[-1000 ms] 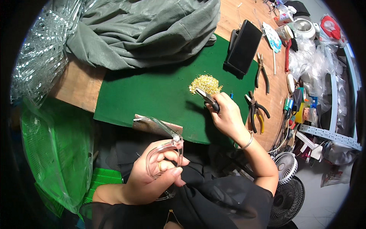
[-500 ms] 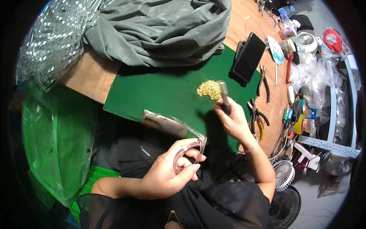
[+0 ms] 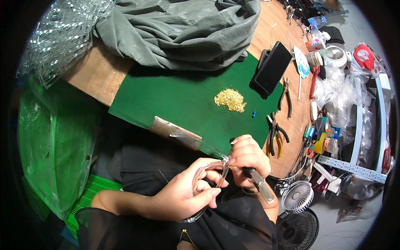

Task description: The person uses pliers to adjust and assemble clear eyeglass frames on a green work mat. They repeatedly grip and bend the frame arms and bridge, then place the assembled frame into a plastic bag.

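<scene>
My left hand (image 3: pixel 187 191) is closed around the rim of a clear plastic eyeglass frame (image 3: pixel 200 171), one temple stretching toward the mat's near edge. At the frame's hinge corner, the fingers of my right hand (image 3: pixel 248 160) meet it. That hand also grips a tool with a dark handle (image 3: pixel 251 172) and a pale, shiny end pointing back toward my forearm; its exact kind is unclear. Beyond both hands, a heap of tiny gold-coloured pieces (image 3: pixel 230 100) lies on the green mat (image 3: pixel 166 96). A small blue-topped piece (image 3: pixel 253 113) stands beside the heap.
A brownish block (image 3: pixel 176 132) sits at the mat's near edge. To the right lie a black phone-like device (image 3: pixel 273 68), cutting pliers (image 3: pixel 285 98) and yellow-and-black pliers (image 3: pixel 275 135). Grey cloth (image 3: pixel 179 33) covers the far side. Fans (image 3: pixel 297 196) stand at lower right.
My right hand has come back from beside the gold heap to the eyeglass frame's hinge corner, and the tool's shiny end now points toward me. The blue-topped piece is now in plain view.
</scene>
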Motion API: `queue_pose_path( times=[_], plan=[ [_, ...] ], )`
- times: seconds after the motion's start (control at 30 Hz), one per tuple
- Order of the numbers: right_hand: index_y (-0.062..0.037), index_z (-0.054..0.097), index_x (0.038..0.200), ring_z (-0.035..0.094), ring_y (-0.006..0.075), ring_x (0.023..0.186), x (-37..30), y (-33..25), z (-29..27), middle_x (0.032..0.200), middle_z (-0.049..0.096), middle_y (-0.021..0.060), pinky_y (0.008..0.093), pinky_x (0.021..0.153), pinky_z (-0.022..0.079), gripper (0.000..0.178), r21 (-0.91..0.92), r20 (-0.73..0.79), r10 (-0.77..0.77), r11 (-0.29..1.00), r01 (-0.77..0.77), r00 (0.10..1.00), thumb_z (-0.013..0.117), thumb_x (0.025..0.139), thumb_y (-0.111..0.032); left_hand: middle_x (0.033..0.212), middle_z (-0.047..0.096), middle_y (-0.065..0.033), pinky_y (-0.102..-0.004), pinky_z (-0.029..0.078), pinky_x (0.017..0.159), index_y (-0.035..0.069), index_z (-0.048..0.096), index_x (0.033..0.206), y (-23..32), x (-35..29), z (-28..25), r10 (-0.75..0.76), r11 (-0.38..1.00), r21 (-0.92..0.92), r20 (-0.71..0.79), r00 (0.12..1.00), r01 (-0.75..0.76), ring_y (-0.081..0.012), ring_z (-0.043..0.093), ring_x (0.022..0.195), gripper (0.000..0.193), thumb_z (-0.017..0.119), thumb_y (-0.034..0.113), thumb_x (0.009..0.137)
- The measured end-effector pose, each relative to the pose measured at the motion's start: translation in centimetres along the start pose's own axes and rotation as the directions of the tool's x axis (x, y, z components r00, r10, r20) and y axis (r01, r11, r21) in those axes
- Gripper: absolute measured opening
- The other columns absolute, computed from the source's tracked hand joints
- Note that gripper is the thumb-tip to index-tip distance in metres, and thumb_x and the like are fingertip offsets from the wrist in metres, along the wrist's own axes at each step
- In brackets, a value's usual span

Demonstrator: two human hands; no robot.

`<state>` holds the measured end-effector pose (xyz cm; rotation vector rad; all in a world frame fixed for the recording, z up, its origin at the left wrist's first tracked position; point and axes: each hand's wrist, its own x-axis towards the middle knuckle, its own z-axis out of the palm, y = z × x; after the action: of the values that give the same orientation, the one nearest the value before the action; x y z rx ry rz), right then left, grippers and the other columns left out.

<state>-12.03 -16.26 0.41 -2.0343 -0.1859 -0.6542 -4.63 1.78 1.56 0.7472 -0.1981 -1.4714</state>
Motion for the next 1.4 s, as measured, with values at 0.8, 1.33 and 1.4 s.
queue_pose_path(
  times=[0.8, 1.33, 1.4],
  plan=[
    [-0.0029, 0.062, 0.086, 0.057, 0.0212, 0.069, -0.6, 0.2, 0.1, 0.078, 0.060, 0.0067, 0.0347, 0.065, 0.046, 0.017, 0.279, 0.010, 0.052, 0.959, -0.053, 0.999, 0.073, 0.073, -0.003, 0.101, 0.056, -0.0123, -0.0225, 0.050, 0.061, 0.001, 0.031, 0.128, -0.5, -0.4, 0.0, 0.128, 0.942, 0.305, 0.052, 0.990, -0.138, -0.0090, 0.059, 0.068, 0.046, 0.051, -0.001, 0.087],
    [0.0019, 0.052, 0.109, 0.055, 0.0123, 0.090, -1.4, -4.6, -4.0, 0.096, 0.059, 0.0072, 0.0281, 0.082, 0.045, 0.028, 0.075, 0.586, 0.741, 0.351, -0.933, 0.327, 0.056, 0.091, -0.019, 0.105, 0.051, -0.0131, -0.0224, 0.051, 0.070, -0.001, 0.033, 0.128, 0.9, -0.5, -0.5, -0.031, 0.999, -0.036, 0.020, 0.999, 0.032, -0.0094, 0.057, 0.074, 0.046, 0.053, -0.002, 0.087],
    [0.0005, 0.052, 0.110, 0.056, 0.0132, 0.090, -1.9, -5.2, -4.3, 0.094, 0.060, 0.0064, 0.0283, 0.083, 0.045, 0.032, -0.009, 0.672, 0.699, 0.337, -0.941, 0.244, 0.054, 0.092, -0.026, 0.102, 0.055, -0.0155, -0.0278, 0.053, 0.071, -0.001, 0.034, 0.123, 1.2, -0.2, -0.3, -0.073, 0.997, 0.001, -0.011, 0.997, 0.073, -0.0152, 0.061, 0.074, 0.042, 0.052, -0.007, 0.085]
  ],
)
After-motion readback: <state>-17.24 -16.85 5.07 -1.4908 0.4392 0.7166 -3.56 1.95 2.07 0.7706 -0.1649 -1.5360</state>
